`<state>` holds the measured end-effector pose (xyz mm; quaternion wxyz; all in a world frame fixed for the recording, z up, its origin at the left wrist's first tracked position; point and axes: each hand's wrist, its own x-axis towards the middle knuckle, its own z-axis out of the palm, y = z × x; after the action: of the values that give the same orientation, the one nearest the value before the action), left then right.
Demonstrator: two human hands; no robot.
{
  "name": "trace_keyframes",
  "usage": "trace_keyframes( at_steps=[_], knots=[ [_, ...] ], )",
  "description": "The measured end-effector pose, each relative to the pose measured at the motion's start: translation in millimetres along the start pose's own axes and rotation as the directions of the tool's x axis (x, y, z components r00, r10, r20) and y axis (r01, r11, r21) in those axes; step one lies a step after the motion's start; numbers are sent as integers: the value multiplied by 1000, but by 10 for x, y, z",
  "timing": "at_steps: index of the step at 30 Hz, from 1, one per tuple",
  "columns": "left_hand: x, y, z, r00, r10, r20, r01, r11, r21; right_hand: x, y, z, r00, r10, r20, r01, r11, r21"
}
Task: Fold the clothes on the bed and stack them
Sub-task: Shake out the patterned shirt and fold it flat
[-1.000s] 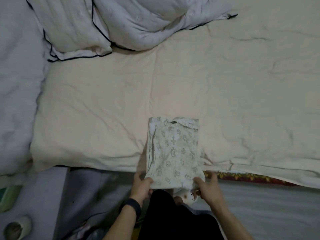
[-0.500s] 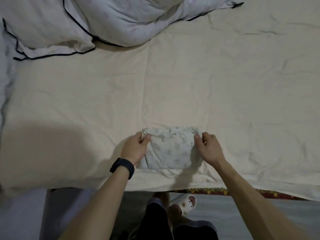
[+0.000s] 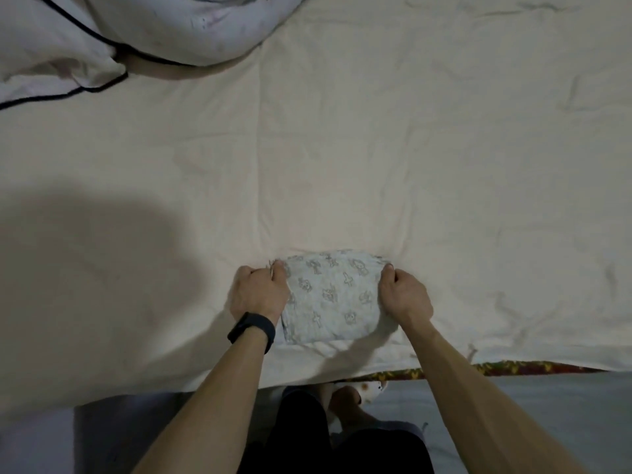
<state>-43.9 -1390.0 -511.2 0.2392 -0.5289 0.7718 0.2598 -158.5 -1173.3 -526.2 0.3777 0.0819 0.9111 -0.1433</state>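
As you lean over the near edge of the cream-sheeted bed (image 3: 410, 148), the folded garment (image 3: 330, 295) lies flat between your two hands, a small pale bundle printed with grey figures. It sits close to that near edge, well apart from the white duvet (image 3: 178, 29) with dark piping bunched at the far left corner. Your left hand (image 3: 258, 292) is at the bundle's left side, knuckles up, its fingers curled onto the far left corner, where a sliver of cloth edge shows between them. Your right hand (image 3: 405, 295) mirrors it at the right side, fingers curled down over the far right corner and the heel of the hand lying along the garment's right edge. Both hands hold the garment by its outer edges, and its printed top face lies uncovered between them. How far the fingertips tuck beneath the cloth cannot be told, since the backs of the hands hide them. A black wristband (image 3: 251, 331) circles your left wrist, just beside the bundle's near left corner. A broad shadow (image 3: 85, 251) falls across the sheet to the left of your left hand. Below the sheet's hem a strip of red and yellow patterned fabric (image 3: 513, 367) shows along the bed's side. A pale slipper (image 3: 371, 388) and your dark trousers (image 3: 307, 439) appear on the grey floor (image 3: 547, 422) between your forearms.
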Motion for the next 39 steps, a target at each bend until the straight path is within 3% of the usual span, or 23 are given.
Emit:
trace_keyframes(
  at_steps=[3, 5, 8, 11, 14, 20, 23, 24, 26, 28, 29, 31, 33, 35, 37, 39],
  knots=[
    [-80, 3, -9, 979, 133, -156, -138, 990, -18, -20, -1, -14, 997, -20, -79, 18, 1000, -22],
    [-184, -2, -24, 881, 376, -286, -377, 925, 53, -97, 52, -7, 973, -151, -173, 166, 983, 76],
    [-173, -25, -78, 723, 650, -235, -641, 758, 124, -200, 99, -91, 867, -429, -255, 475, 865, 160],
    [-64, -54, -145, 672, 725, -152, -711, 689, 143, -107, 64, -198, 751, -615, -241, 636, 772, 12],
    [78, -5, -240, 697, 709, -108, -696, 705, 138, 41, -12, -281, 769, -618, -165, 626, 780, -4],
    [246, 179, -252, 837, 545, 61, -539, 797, 273, 191, -74, -140, 915, -395, -80, 400, 915, 59],
    [162, 287, -227, 857, 515, -29, -478, 814, 330, 190, -152, -149, 941, -324, -95, 333, 938, 99],
    [72, 288, -219, 818, 563, -117, -495, 793, 356, 179, -144, -163, 941, -322, -100, 330, 940, 81],
    [-156, 251, -166, 650, 711, -268, -619, 700, 356, 132, -96, -157, 937, -328, -119, 334, 942, 33],
    [-376, 199, -43, 471, 860, -197, -781, 510, 361, 55, -100, -173, 941, -306, -144, 314, 949, 35],
    [-456, 158, 44, 429, 896, -115, -815, 439, 378, 14, -102, -178, 940, -298, -166, 308, 951, 36],
    [-534, 72, 200, 490, 871, 27, -794, 434, 426, -85, -89, -162, 894, -362, -263, 375, 927, -2],
    [-488, 43, 259, 575, 815, 75, -747, 485, 454, -237, -96, -105, 755, -542, -368, 553, 829, -86],
    [-386, 13, 290, 613, 782, 115, -737, 513, 440, -334, -59, 33, 634, -706, -315, 679, 704, -211],
    [-272, -97, 308, 693, 712, 117, -678, 587, 443, -342, 21, 176, 708, -696, -119, 661, 712, -237],
    [-173, -302, 318, 810, 586, 37, -543, 724, 426, -262, 131, 283, 792, -610, -23, 591, 776, -219]
  ],
)
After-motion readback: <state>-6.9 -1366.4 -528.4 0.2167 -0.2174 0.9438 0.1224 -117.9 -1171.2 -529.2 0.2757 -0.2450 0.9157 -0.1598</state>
